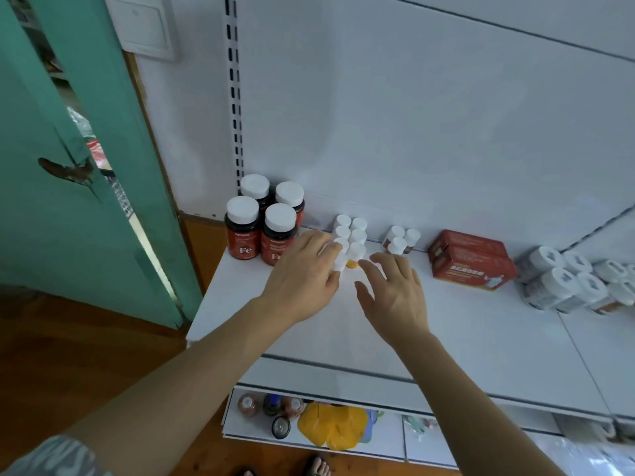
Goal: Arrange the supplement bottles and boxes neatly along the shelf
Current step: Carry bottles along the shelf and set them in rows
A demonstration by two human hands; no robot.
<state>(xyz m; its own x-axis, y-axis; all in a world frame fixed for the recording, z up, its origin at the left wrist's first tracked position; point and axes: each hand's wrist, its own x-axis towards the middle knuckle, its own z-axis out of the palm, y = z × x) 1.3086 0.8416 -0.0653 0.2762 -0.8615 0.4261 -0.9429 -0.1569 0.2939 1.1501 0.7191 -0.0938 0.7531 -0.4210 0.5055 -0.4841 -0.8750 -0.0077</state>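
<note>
Readable marks on the white shelf [464, 324]

On that shelf, only the front two dark red-labelled bottles at its left end give clear text: the left front bottle [242, 231] shows a large white "Fe", and the right front bottle [279, 237] shows "F" before a hand covers the rest. The red boxes [472, 261] further right carry a white line of characters, too blurred to read.
</note>
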